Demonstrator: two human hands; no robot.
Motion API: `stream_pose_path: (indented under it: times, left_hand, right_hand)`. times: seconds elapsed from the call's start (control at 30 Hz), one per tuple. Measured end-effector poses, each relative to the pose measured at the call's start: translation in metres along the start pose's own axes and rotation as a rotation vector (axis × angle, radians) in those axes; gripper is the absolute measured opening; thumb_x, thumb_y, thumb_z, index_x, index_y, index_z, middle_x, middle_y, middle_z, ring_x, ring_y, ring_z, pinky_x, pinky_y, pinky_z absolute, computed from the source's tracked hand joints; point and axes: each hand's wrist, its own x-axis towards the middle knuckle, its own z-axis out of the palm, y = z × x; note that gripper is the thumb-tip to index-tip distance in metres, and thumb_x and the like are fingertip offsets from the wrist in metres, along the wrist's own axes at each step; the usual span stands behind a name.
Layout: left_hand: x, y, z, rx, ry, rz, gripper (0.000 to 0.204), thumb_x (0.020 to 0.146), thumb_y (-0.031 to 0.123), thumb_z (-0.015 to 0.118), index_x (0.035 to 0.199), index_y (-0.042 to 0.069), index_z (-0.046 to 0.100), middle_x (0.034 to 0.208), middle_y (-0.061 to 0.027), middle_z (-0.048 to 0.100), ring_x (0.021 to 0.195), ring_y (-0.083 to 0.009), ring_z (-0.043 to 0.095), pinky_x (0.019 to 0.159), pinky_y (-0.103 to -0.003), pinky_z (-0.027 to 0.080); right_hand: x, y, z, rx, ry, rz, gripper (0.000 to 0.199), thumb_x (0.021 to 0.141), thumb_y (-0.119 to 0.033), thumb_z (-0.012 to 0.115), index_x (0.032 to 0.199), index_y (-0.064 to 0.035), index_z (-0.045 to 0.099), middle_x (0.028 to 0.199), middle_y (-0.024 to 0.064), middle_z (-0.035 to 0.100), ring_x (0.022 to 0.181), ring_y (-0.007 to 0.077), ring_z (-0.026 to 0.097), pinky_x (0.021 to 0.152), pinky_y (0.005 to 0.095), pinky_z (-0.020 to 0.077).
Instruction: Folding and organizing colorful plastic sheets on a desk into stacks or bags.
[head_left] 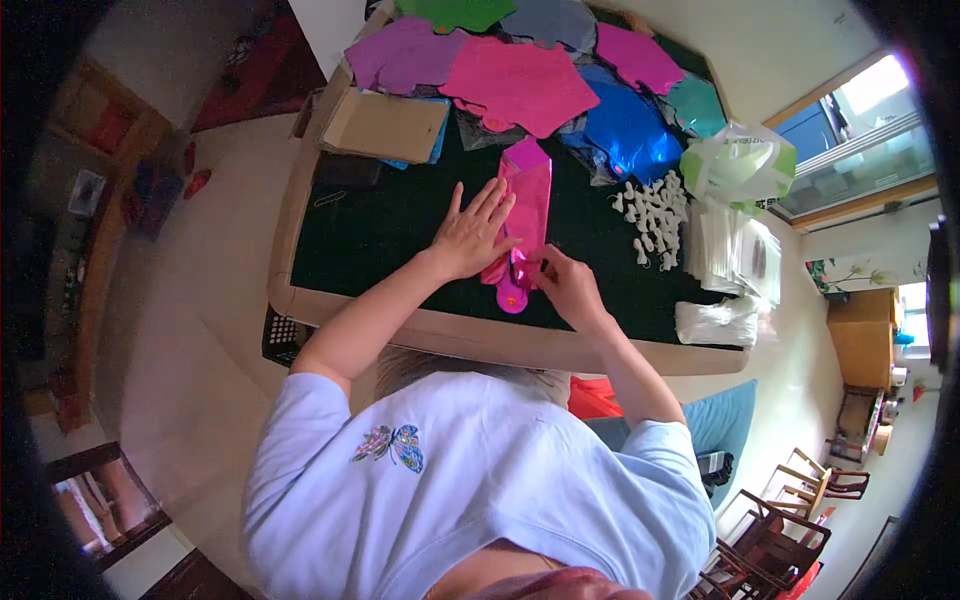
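A folded pink foil balloon, shiny and long, lies on the dark green table top with its rounded tab toward me. My left hand rests flat across its left side, fingers stretched out. At the balloon's lower right edge, my right hand has thumb and fingers pinched together on the foil. The exact spot they grip is partly hidden by the fingers. A small dark strip shows on the foil between my hands.
Flat foil pieces in pink, purple and blue cover the far side. A cardboard tray lies far left. On the right are white string bundles, clear plastic sleeves and a green-white plastic bag.
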Motion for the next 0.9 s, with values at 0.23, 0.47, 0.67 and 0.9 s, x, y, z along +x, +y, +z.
stream_pose_path:
  times: [0.23,0.47,0.67,0.9]
  left_hand:
    - [-0.003,-0.005,0.006,-0.021,0.018,0.003,0.058,0.088,0.032,0.042,0.136,0.004,0.026,0.144,-0.0151,0.017,0.134,-0.0254,0.015,0.104,-0.059,0.011]
    - [-0.004,-0.008,0.003,-0.023,0.033,-0.008,0.058,0.084,0.023,0.045,0.136,0.005,0.025,0.143,-0.0159,0.018,0.134,-0.0260,0.016,0.103,-0.059,0.012]
    - [-0.003,-0.004,0.000,-0.056,0.096,-0.016,0.059,0.084,0.018,0.045,0.136,0.004,0.023,0.143,-0.0160,0.018,0.133,-0.0285,0.018,0.102,-0.059,0.014]
    - [-0.007,0.002,-0.005,-0.032,0.103,-0.016,0.056,0.083,0.018,0.047,0.134,0.003,0.028,0.144,-0.0130,0.019,0.133,-0.0273,0.019,0.102,-0.059,0.015]
  right_hand:
    - [0.007,0.001,-0.005,-0.475,0.121,-0.584,0.043,0.078,-0.016,0.059,0.120,-0.0170,0.052,0.129,0.0095,0.044,0.120,0.0272,0.042,0.097,0.0453,0.0344]
    - [0.012,0.002,0.008,-0.476,0.099,-0.510,0.046,0.080,-0.013,0.055,0.125,-0.0191,0.048,0.134,0.0101,0.039,0.126,0.0275,0.034,0.101,0.0499,0.0276]
    - [0.010,0.006,0.012,-0.500,0.151,-0.489,0.045,0.080,-0.018,0.057,0.124,-0.0202,0.049,0.133,0.0087,0.039,0.125,0.0275,0.035,0.101,0.0512,0.0276]
    - [0.009,0.004,0.013,-0.493,0.147,-0.497,0.043,0.082,-0.020,0.055,0.124,-0.0186,0.049,0.132,0.0099,0.040,0.124,0.0279,0.036,0.101,0.0498,0.0281]
